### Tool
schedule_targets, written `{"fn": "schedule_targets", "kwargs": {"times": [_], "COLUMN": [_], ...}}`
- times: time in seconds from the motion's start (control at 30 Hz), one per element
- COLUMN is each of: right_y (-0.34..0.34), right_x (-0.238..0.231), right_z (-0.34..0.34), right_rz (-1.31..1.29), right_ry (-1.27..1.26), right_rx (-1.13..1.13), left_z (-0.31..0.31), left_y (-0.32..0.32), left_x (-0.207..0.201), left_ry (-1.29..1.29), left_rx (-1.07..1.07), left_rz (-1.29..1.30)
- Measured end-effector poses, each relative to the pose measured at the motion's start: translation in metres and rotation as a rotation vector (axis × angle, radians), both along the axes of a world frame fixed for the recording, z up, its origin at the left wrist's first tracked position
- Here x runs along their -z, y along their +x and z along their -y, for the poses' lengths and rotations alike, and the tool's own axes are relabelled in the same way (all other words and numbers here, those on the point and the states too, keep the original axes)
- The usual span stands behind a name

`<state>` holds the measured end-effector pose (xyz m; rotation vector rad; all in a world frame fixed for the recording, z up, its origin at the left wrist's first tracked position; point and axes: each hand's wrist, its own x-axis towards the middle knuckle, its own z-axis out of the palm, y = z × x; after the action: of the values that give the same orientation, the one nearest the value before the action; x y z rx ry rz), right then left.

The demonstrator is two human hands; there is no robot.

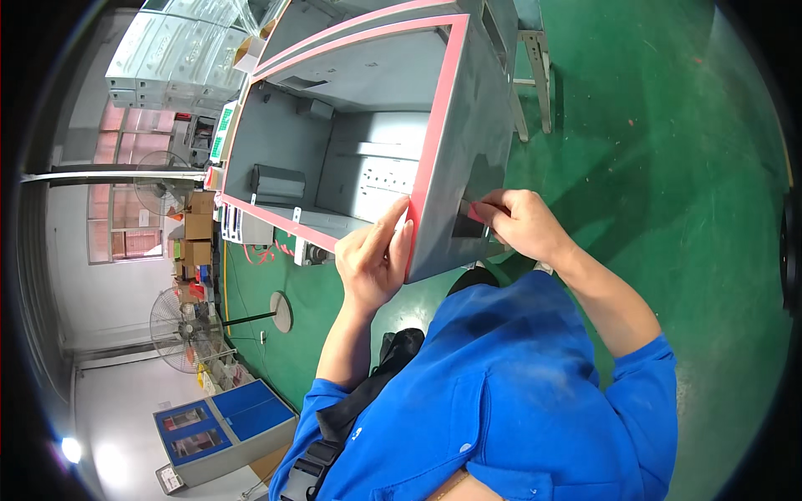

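Note:
In front of me is a grey metal cabinet (pixel 443 184), its open front rimmed with pink tape (pixel 430 138). My left hand (pixel 372 259) is at the rim's near corner. Its index finger and thumb stretch along the inner edge of the tape, and the other fingers curl in. My right hand (pixel 528 227) pinches a small pink strip (pixel 475 212) beside the dark rectangular cut-out (pixel 469 224) in the cabinet's side. The fingers partly cover this strip, so its full length is hidden.
A second pink-edged cabinet (pixel 334 23) adjoins behind. Wrapped metal boxes (pixel 171 54) are stacked at the far left. A stand fan (pixel 185 330), cartons (pixel 198 225) and a blue-fronted bench (pixel 225 430) stand left on the green floor (pixel 652 192). A trestle leg (pixel 539 75) is at the back right.

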<state>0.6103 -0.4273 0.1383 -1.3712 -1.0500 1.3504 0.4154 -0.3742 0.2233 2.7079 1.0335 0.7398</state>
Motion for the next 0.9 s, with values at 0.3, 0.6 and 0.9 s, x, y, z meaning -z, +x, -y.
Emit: {"fn": "schedule_targets", "kwargs": {"times": [0.3,0.6,0.9], "right_y": [0.0,-0.008,-0.003], "right_x": [0.0,0.004,0.006], "right_z": [0.003,0.011,0.001], "right_rz": [0.005,0.095,-0.09], "right_ry": [0.058,0.104,0.054], "right_rx": [0.071,-0.032,0.038], "left_z": [0.001,0.0,-0.005], "left_y": [0.002,0.0,0.001], "left_x": [0.0,0.0,0.005], "left_ry": [-0.006,0.003,0.057], "left_rx": [0.008,0.012,0.07], "left_rz": [0.008,0.009,0.085]}}
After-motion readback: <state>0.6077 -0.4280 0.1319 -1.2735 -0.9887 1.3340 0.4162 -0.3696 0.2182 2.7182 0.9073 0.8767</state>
